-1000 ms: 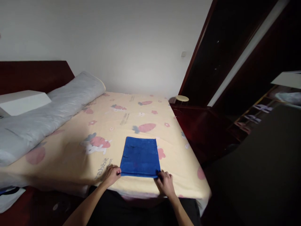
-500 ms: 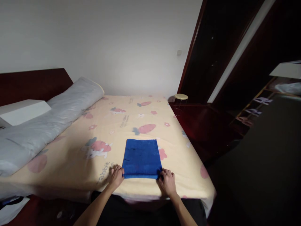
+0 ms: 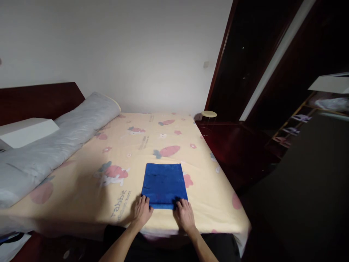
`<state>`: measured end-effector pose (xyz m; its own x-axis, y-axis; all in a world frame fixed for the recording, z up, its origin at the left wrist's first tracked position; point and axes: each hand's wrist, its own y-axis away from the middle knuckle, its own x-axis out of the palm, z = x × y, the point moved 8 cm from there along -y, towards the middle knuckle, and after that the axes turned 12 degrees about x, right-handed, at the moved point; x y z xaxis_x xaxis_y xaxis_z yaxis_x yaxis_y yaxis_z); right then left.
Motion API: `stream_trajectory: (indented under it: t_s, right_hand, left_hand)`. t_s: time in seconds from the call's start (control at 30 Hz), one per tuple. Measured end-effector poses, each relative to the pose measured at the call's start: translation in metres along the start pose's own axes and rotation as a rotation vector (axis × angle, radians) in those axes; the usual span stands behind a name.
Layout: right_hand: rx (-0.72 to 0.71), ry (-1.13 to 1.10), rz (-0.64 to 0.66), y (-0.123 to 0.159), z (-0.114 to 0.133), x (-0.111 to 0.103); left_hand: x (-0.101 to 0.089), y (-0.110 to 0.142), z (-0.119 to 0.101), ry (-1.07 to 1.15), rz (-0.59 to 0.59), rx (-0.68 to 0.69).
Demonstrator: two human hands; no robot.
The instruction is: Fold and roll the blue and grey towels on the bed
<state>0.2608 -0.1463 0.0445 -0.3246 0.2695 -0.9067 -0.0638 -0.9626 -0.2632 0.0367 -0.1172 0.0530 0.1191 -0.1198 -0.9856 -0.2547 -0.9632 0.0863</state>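
A blue towel, folded into a flat rectangle, lies near the front edge of the bed. Its near edge forms a narrow fold or roll running side to side. My left hand grips this near edge at the left corner, fingers curled over the cloth. At the right part of the same edge, my right hand has its fingers bent onto the towel, thumb toward the near side. The fingertips of both hands are partly hidden.
A long grey rolled quilt lies along the headboard, with a white box on its left part. Beyond the bed's far right corner stands a round stool. A shoe rack is at the right.
Both hands have moved inward along the towel's near edge, closer to each other. The towel lies in about the same place; the view has shifted slightly.
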Motion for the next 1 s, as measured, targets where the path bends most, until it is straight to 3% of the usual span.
stream_trajectory:
  t_s: [0.27,0.4,0.63,0.83,0.9,1.0]
  right_hand:
    - [-0.061,-0.174,0.065,-0.004,0.037,0.023]
    - [-0.05,-0.185,0.077,-0.005,0.043,0.03]
    - [-0.03,-0.191,0.067,-0.008,0.024,0.025]
    - [-0.035,-0.152,-0.073,-0.002,-0.002,0.015]
    - [-0.057,-0.162,-0.069,0.0,0.004,0.021]
    - [-0.157,-0.215,0.006,-0.001,0.031,0.039]
  left_hand:
    - [0.006,-0.002,-0.043,0.111,-0.118,0.136]
    - [0.017,-0.004,-0.052,0.147,-0.144,0.152]
    - [0.022,-0.003,-0.032,0.153,-0.187,0.16]
    - [0.024,0.005,-0.006,0.057,-0.33,0.097]
    - [0.027,0.005,-0.007,0.05,-0.353,0.085]
    - [0.033,-0.003,-0.019,0.086,-0.357,0.087]
